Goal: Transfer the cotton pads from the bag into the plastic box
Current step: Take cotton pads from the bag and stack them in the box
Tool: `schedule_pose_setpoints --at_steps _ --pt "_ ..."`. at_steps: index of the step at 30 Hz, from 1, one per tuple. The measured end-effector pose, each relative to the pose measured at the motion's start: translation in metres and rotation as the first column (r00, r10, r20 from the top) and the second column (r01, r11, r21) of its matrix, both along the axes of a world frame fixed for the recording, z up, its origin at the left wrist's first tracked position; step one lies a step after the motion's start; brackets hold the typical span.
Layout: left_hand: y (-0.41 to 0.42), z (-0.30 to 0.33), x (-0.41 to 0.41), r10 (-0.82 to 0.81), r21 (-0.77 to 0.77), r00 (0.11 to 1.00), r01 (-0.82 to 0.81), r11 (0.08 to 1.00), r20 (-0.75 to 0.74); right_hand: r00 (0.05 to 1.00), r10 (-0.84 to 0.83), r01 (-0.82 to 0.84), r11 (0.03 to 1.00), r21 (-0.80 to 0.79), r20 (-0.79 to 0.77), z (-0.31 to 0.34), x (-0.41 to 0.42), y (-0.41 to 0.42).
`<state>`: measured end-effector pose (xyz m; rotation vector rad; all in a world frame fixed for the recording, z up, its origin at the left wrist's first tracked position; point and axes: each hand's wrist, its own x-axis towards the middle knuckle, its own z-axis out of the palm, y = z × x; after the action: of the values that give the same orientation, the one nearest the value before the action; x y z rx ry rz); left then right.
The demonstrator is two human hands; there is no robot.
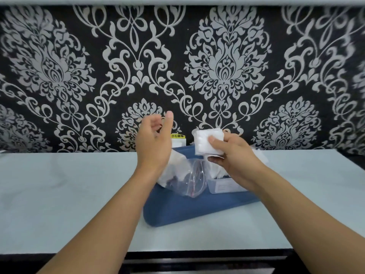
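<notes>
- right hand (235, 153): grips a stack of white cotton pads (207, 142) between thumb and fingers, raised above the plastic box (223, 185).
- left hand (153, 142): raised above the bag (185, 180), fingers loosely spread, holding nothing.
- bag: clear, lying on the blue tray (177, 212), just left of the plastic box.
- plastic box: on the tray, more pads inside.
- tray: resting on the pale counter (69, 194).

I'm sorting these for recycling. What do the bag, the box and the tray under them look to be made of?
The bag looks like thin, glossy clear plastic film: it crinkles and shows the white pads through it. The box seems to be rigid, translucent, frosted plastic with a label on its front wall. The tray looks like matte blue moulded plastic with rounded edges, though the picture leaves its material open.
</notes>
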<state>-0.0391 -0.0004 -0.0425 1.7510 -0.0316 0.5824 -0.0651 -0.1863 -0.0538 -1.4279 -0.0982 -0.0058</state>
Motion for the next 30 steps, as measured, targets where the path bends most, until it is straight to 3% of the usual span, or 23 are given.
schedule_pose_setpoints --at_steps 3,9,12,18,21,23,25,27,30 --pt "-0.054 0.011 -0.026 -0.349 -0.322 0.931 0.299 0.898 -0.110 0.996 -0.059 0.073 0.977 0.198 -0.071 0.001 -0.004 0.015" --pt "-0.093 -0.013 -0.016 -0.339 -0.305 0.933 0.292 0.906 -0.116 0.977 -0.200 0.206 0.975 0.082 -0.075 0.014 -0.017 0.020" --pt "-0.100 -0.019 -0.017 -0.410 -0.143 0.909 0.396 0.907 -0.081 0.939 -0.338 0.342 0.938 0.057 -0.066 0.011 -0.018 0.014" --pt "-0.109 -0.030 -0.013 -0.474 0.294 0.878 0.472 0.831 -0.067 0.870 -0.368 0.456 0.854 0.249 -0.328 0.008 -0.013 -0.009" --pt "-0.114 -0.029 -0.011 -0.444 0.391 0.894 0.429 0.814 -0.058 0.859 -0.406 0.480 0.851 0.214 -0.312 0.009 -0.009 -0.022" --pt "-0.119 -0.027 -0.012 -0.433 0.390 0.895 0.438 0.810 -0.105 0.871 -0.412 0.451 0.887 0.102 -0.269 0.010 -0.008 -0.027" --pt "-0.125 -0.026 -0.011 -0.426 0.271 0.886 0.462 0.844 -0.182 0.915 -0.367 0.354 0.930 -0.103 -0.169 0.008 -0.007 -0.036" --pt "-0.128 -0.023 -0.008 -0.447 -0.025 0.852 0.458 0.888 -0.273 0.960 -0.268 0.244 0.941 -0.236 -0.078 0.008 -0.008 -0.048" --pt "-0.130 -0.016 -0.002 -0.612 -0.452 0.717 0.448 0.771 -0.333 0.985 -0.168 0.156 0.960 -0.231 -0.030 0.010 -0.012 -0.063"
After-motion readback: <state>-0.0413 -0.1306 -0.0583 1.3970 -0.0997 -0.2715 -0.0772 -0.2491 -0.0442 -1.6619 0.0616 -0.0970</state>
